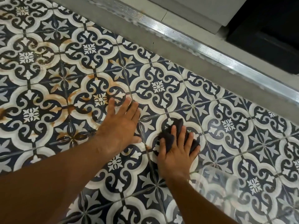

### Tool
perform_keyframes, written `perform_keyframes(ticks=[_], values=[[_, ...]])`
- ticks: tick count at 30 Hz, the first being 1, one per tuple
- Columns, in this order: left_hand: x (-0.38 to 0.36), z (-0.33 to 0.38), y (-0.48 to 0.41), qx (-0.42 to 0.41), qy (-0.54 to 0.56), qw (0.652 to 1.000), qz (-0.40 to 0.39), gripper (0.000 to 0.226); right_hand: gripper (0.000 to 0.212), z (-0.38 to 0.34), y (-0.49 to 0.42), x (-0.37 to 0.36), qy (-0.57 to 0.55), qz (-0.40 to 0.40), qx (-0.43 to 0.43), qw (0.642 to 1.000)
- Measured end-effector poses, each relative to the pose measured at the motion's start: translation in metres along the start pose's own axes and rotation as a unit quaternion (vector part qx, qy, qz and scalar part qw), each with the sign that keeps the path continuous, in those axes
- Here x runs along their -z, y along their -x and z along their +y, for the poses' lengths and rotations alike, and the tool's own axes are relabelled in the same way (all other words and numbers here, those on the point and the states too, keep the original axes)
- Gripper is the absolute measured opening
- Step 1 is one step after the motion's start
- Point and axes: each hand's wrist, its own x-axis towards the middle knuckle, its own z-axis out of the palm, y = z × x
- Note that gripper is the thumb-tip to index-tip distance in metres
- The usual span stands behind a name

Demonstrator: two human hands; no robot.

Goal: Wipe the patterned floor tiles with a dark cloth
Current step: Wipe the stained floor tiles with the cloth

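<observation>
Navy-and-white patterned floor tiles (158, 88) fill the head view. A crumpled dark cloth (171, 135) lies on a tile just right of centre. My right hand (176, 152) presses down on the cloth, fingers spread over it, and covers its near half. My left hand (121, 125) rests flat on the tiles just left of the cloth, palm down, fingers apart, holding nothing. Brownish-orange stains (68, 104) mark the tiles left of my left hand; the tiles to the right look cleaner and shiny.
A grey concrete step (186, 50) with a metal sliding-door track (202, 46) runs diagonally across the upper right. Beyond it is a dark opening (267, 29). A clear plastic container (226, 191) shows faintly at the lower right.
</observation>
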Motion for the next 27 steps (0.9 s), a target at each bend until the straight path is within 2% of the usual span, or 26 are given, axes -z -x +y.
perform_keyframes(ticks=[3, 6, 13, 19, 23, 25, 27], values=[[-0.012, -0.002, 0.027, -0.022, 0.010, 1.000, 0.004, 0.097, 0.064, 0.014, 0.037, -0.009, 0.013, -0.003, 0.030, 0.999], [-0.023, -0.003, 0.051, -0.024, 0.028, 0.999, -0.027, 0.101, 0.063, 0.033, 0.036, -0.006, 0.053, -0.009, 0.056, 0.997], [-0.044, 0.004, 0.069, 0.001, 0.045, 0.997, -0.061, 0.114, 0.066, 0.021, 0.022, 0.000, 0.046, -0.006, 0.029, 0.999], [-0.054, 0.008, 0.069, 0.018, 0.059, 0.995, -0.081, 0.128, 0.065, 0.035, 0.065, -0.010, 0.082, -0.050, 0.157, 0.983], [-0.050, 0.010, 0.058, 0.010, 0.047, 0.996, -0.081, 0.136, 0.069, 0.042, 0.045, -0.003, 0.146, -0.063, 0.289, 0.944], [-0.045, 0.013, 0.051, -0.003, 0.024, 0.996, -0.082, 0.140, 0.068, 0.032, 0.032, -0.002, 0.145, -0.064, 0.305, 0.939], [-0.041, 0.016, 0.046, -0.008, 0.003, 0.997, -0.077, 0.142, 0.066, 0.016, 0.018, -0.003, 0.128, -0.053, 0.278, 0.951]])
